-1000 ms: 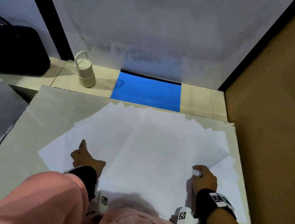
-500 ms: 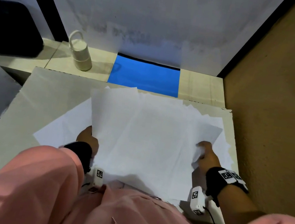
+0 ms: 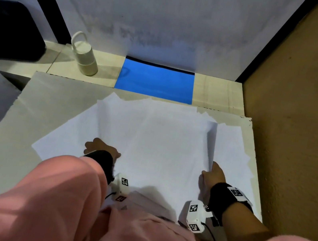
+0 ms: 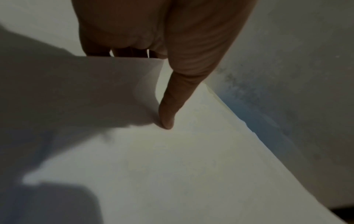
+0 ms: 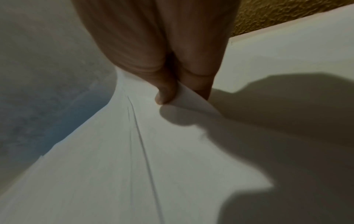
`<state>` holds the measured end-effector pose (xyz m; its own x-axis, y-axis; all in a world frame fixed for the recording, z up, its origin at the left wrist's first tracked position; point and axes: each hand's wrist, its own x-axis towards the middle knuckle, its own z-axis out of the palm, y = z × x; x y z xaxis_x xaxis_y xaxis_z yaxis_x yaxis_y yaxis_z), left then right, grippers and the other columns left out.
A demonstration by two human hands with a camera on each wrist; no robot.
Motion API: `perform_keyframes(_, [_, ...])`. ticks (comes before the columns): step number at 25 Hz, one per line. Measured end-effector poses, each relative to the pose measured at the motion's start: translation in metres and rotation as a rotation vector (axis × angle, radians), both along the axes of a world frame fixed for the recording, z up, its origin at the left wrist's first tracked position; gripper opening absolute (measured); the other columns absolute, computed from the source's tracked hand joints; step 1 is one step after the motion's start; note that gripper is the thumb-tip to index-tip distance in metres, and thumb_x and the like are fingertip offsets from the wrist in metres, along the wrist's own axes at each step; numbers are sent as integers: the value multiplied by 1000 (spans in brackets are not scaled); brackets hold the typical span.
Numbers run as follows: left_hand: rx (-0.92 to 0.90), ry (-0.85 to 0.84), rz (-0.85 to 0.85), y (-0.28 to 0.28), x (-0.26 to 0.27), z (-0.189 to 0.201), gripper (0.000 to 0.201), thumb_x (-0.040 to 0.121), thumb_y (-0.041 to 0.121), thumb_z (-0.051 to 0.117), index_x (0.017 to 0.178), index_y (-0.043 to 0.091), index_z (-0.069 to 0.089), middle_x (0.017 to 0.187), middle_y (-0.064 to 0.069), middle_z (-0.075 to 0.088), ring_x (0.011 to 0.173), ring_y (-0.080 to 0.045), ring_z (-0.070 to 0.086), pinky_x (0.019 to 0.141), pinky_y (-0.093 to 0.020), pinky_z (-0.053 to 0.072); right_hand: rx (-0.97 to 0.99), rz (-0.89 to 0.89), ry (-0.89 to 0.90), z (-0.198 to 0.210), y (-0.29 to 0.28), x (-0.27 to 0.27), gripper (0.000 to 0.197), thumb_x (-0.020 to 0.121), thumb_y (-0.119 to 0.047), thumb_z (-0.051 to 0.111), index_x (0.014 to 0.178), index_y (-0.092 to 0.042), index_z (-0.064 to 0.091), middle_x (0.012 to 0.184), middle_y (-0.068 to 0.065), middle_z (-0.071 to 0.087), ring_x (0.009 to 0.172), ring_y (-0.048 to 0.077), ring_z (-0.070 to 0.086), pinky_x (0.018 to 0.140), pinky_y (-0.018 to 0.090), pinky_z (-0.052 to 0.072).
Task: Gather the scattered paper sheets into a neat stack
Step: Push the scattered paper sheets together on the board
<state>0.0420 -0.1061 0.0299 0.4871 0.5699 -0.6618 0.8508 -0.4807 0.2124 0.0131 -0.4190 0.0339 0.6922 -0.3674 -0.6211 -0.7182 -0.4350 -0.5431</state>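
Note:
Several white paper sheets (image 3: 154, 140) lie overlapping on a grey board (image 3: 2, 146). My left hand (image 3: 99, 148) holds the bundle's left edge; in the left wrist view the thumb (image 4: 166, 119) presses on top of the paper sheets (image 4: 172, 166) and the fingers go under them. At the bundle's right edge, which curls upward, my right hand (image 3: 213, 174) has hold of it. The right wrist view shows the right hand (image 5: 172, 94) pinching that curled edge of the paper sheets (image 5: 114, 166) between thumb and fingers. Loose sheets stick out to the left (image 3: 60, 137) and right (image 3: 231, 149).
A white bottle with a loop handle (image 3: 83, 57) stands at the back left, beside a blue mat (image 3: 156, 81). A black bag (image 3: 7, 29) sits far left. A brown wall (image 3: 300, 123) runs close along the board's right edge. Pink sleeves cover the near edge.
Both hands went from resting on the spread sheets to gripping the bundle's side edges. The bundle rose half a second ago and now lies lower, more gathered toward the middle.

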Motion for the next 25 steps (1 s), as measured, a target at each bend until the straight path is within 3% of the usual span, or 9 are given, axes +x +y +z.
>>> perform_keyframes(2, [-60, -76, -7, -2, 0, -4, 66, 74, 14, 73, 129, 3, 38, 134, -19, 39, 117, -39, 51, 96, -43, 47, -7, 30, 54, 1, -7, 5, 17, 82, 5, 48, 96, -4, 53, 74, 10, 52, 79, 29, 51, 65, 28, 41])
perform_keyframes(6, [-195, -274, -49, -15, -4, -14, 69, 84, -2, 52, 144, 8, 21, 139, -21, 44, 121, -39, 51, 99, -41, 45, 41, -79, -22, 2, -3, 13, 33, 93, -14, 50, 122, 1, 45, 112, 23, 58, 95, 33, 55, 76, 30, 37])
perform_keyframes(8, [-279, -238, -78, -22, -7, -17, 73, 86, -2, 47, 149, 13, 13, 147, -14, 36, 129, -34, 44, 104, -36, 40, 127, -195, -91, 4, 13, 17, 31, 96, -20, 45, 121, -2, 38, 110, 23, 55, 88, 28, 50, 73, 31, 36])
perform_keyframes(11, [-324, -200, -159, -34, -9, -18, 61, 84, -3, 45, 142, 2, 26, 141, -21, 43, 125, -36, 46, 100, -34, 40, 183, -143, -92, -2, 30, 19, 35, 96, -26, 45, 122, -4, 38, 104, 17, 55, 86, 25, 50, 74, 30, 37])
perform_keyframes(14, [-391, -273, -43, -48, -15, -10, 55, 91, 20, 52, 139, 2, 32, 142, -18, 44, 128, -32, 45, 99, -29, 35, 224, -8, -59, -13, 32, 19, 41, 91, -30, 56, 122, -4, 47, 109, 16, 61, 88, 25, 55, 76, 31, 44])
perform_keyframes(17, [-445, -319, 9, -55, -22, -6, 91, 79, 38, 70, 148, 7, 19, 153, -13, 30, 139, -28, 33, 112, -35, 30, 236, 88, -55, -20, 32, 17, 51, 84, -45, 61, 123, -13, 54, 121, 13, 63, 101, 27, 61, 91, 36, 49])
perform_keyframes(21, [-437, -353, -88, -69, -32, -1, 97, 74, 11, 76, 148, 9, 15, 153, -10, 30, 140, -27, 31, 111, -31, 28, 162, 172, 18, -17, 35, 12, 74, 72, -66, 60, 120, -11, 52, 117, 9, 61, 103, 28, 60, 85, 35, 50])
perform_keyframes(23, [-361, -379, -104, -71, -30, -1, 85, 78, 2, 69, 147, 6, 20, 151, -14, 34, 136, -29, 38, 108, -29, 30, -23, 233, -6, -14, 28, 10, 72, 71, -69, 58, 118, -15, 48, 119, 9, 51, 110, 30, 53, 91, 41, 47])
perform_keyframes(25, [-316, -404, -30, -59, -28, -5, 75, 81, 1, 65, 145, 3, 24, 147, -19, 39, 131, -33, 43, 107, -33, 34, -258, 104, -62, -9, 9, 9, 64, 70, -65, 61, 114, -21, 47, 123, 8, 44, 117, 32, 44, 95, 50, 42])
